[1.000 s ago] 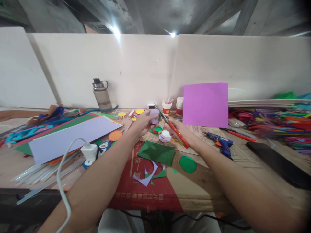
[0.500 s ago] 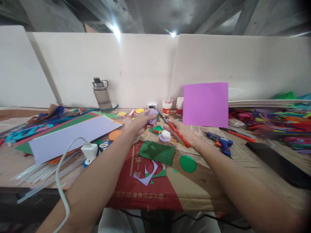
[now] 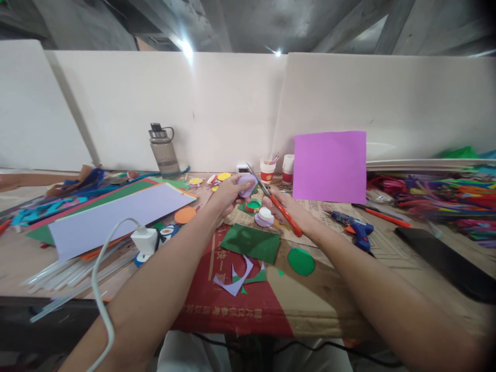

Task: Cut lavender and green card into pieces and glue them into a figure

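Observation:
My left hand point(image 3: 229, 195) pinches a small round lilac paper piece point(image 3: 246, 185), with some green showing at its lower right edge. In my right hand point(image 3: 289, 206) is a pair of scissors point(image 3: 284, 214) with orange-red handles, its blades pointing up and left alongside the lilac piece. Whether the blades touch the paper I cannot tell. Below the hands lie a dark green sheet point(image 3: 251, 243), curved lilac offcuts point(image 3: 237, 287) and a green paper disc point(image 3: 301, 262). A green-lined round lid point(image 3: 253, 205) and a white disc on a lilac one point(image 3: 264, 219) sit between my hands.
A glue gun point(image 3: 358, 232) and a black flat object point(image 3: 442, 263) lie at right. Behind stand paper cups point(image 3: 267, 173), a purple sheet point(image 3: 329, 168) and a bottle point(image 3: 165, 155). Paper sheets point(image 3: 120, 219) and a white charger point(image 3: 144, 240) with a cable are at left.
The scissor blades have shifted slightly relative to the lilac piece, which has turned a little in my left hand. The whole view has moved slightly; the things on the table stay put.

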A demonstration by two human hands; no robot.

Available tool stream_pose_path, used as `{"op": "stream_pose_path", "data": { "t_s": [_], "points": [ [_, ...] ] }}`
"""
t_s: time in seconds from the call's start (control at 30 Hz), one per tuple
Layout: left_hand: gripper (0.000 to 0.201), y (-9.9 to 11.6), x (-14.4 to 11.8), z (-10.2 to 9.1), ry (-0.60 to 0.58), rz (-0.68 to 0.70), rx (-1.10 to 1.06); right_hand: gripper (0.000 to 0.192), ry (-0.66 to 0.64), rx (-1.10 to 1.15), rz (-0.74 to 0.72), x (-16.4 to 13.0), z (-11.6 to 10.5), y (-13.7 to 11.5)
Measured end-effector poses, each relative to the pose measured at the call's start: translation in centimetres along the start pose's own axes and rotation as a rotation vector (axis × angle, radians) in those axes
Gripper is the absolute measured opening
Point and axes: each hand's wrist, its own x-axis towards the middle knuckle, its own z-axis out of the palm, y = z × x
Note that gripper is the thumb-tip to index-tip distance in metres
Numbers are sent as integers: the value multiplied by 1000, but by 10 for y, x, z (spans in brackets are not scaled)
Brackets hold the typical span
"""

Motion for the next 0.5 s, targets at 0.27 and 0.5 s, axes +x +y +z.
{"op": "stream_pose_path", "data": {
  "t_s": [0.27,0.5],
  "points": [
    [42,5,-2,-3,14,-21,12,37,-65,11,40,-3,-6,-8],
    [47,2,0,-5,47,4,14,35,-67,45,34,-3,-6,-7]
  ]
}}
